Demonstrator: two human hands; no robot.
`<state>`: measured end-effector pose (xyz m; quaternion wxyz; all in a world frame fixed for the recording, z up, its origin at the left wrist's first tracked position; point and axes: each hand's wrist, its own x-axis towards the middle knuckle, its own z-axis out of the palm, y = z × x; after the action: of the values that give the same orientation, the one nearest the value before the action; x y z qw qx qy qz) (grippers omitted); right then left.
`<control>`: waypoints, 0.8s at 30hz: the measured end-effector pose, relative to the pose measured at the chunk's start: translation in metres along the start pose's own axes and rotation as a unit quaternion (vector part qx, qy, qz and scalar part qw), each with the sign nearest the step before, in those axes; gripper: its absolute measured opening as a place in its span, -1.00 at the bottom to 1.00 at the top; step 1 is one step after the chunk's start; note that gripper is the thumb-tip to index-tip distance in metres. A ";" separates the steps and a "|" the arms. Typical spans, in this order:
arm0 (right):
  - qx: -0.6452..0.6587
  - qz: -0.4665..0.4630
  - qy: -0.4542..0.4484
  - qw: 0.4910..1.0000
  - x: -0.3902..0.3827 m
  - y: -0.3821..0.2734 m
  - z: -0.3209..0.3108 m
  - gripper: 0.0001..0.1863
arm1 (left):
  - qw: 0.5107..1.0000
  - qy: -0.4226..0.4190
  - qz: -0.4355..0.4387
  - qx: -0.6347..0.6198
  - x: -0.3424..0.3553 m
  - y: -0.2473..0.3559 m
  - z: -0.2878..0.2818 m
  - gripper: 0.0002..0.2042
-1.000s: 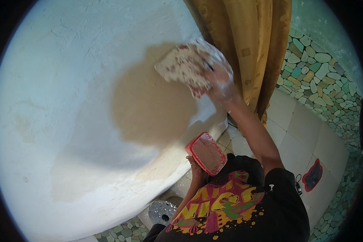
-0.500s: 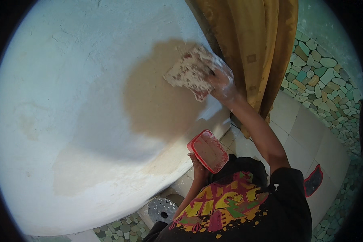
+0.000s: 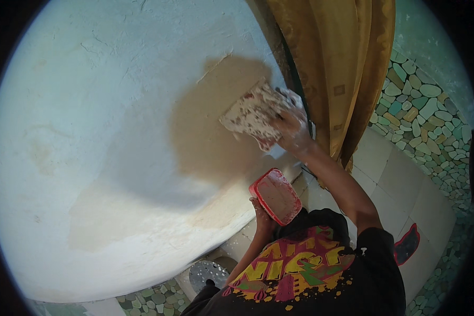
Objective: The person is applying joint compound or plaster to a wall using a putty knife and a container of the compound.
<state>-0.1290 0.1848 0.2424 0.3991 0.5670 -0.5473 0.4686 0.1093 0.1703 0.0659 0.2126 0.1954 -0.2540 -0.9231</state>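
My right hand (image 3: 294, 132) is closed on a flat, roughly square spreader (image 3: 254, 115) smeared with white paste, reddish patches showing through. It lies against or very close to the pale wall (image 3: 84, 131); contact cannot be made out. White smears cover the fingers. Lower down, my left hand (image 3: 263, 215) grips a red-rimmed rectangular tub (image 3: 276, 196) from its left side, near my chest. Pinkish-beige paste sits in the tub, which is tilted with its opening facing up. Around the spreader, the wall carries a brownish patch (image 3: 203, 139).
A gold-brown curtain (image 3: 326, 68) hangs just right of my right hand, along the wall's edge. Below are floor tiles (image 3: 376, 195), with pebble-patterned paving (image 3: 421, 100) further right. A round grey speckled object (image 3: 208, 274) stands by the wall's foot; a red-edged dark piece (image 3: 407, 245) lies right.
My right hand has moved down along the wall with the spreader. The left hand still holds the tub in nearly the same place. The whole view has shifted slightly.
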 end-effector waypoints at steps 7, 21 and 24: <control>-0.013 0.033 0.053 0.998 0.091 -0.002 -0.005 -0.57 | 0.999 -0.015 -0.006 0.029 0.003 -0.004 -0.008 -0.05; -0.056 -0.011 0.015 0.998 0.109 0.002 -0.053 -0.62 | 0.996 -0.032 0.042 -0.072 0.010 -0.005 0.023 -0.25; -0.040 -0.029 0.040 0.998 0.123 0.007 -0.043 -0.59 | 0.994 -0.044 0.045 -0.089 0.016 -0.006 0.030 -0.27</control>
<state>-0.1444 0.1952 0.3710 0.4568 0.5467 -0.5327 0.4568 0.0802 0.1791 0.0822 0.2592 0.1231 -0.1888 -0.9392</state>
